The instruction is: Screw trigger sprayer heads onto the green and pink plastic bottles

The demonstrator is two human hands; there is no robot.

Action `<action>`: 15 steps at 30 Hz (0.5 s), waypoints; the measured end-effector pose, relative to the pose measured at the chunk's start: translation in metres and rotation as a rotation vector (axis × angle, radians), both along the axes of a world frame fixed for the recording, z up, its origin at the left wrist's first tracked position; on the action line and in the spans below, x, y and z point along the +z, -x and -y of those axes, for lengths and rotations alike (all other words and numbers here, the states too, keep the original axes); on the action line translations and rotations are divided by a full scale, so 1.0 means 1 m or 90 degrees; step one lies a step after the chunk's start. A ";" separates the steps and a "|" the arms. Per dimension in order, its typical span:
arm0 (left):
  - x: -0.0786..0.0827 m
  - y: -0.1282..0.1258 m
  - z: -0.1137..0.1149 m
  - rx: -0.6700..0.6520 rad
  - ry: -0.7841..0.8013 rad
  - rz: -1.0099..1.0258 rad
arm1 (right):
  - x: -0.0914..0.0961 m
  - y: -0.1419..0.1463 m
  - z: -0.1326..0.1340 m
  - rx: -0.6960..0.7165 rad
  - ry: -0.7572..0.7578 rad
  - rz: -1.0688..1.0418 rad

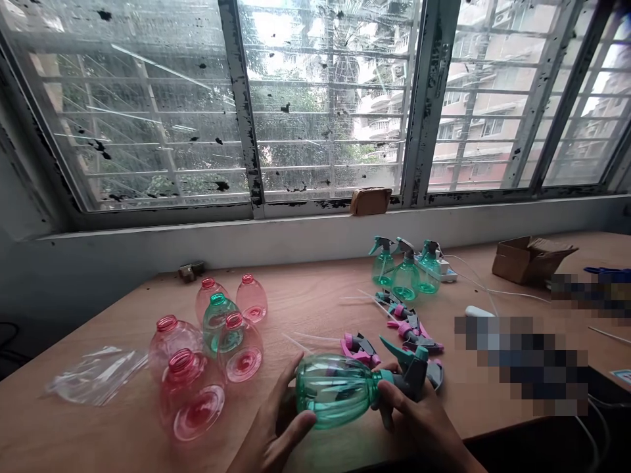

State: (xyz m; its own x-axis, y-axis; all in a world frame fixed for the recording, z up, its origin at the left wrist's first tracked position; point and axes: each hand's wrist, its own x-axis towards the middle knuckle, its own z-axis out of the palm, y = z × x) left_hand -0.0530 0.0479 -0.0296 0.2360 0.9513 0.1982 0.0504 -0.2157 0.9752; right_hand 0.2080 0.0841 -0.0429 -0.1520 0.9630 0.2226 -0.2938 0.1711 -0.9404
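Green spray bottle point(332, 391): sideways over the desk point(305, 295), between both hands.
Left hand point(280, 420): I see it wrapped round the bottom, maybe keeping it still.
Right hand point(424, 415): clamped on trigger head point(417, 376) and collar point(384, 377).

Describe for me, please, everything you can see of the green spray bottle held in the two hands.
The green spray bottle is translucent, looks like plastic, and has a rounded, vertically ribbed body. It lies sideways in the air above the table, its neck toward the picture's right. A grey spray head with a teal trigger sits at the neck; whether it is fully tightened cannot be told. The left hand cups the base; the right hand grips around the neck and head.
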 end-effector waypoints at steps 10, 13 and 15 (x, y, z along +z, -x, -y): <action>-0.001 -0.001 0.002 0.029 -0.117 -0.101 | 0.002 0.000 0.002 -0.008 0.005 -0.030; 0.003 0.001 0.002 0.010 -0.077 -0.079 | 0.001 0.000 0.001 -0.001 0.001 -0.032; 0.004 0.001 0.002 0.010 -0.043 -0.059 | -0.001 0.000 0.001 0.004 -0.002 -0.028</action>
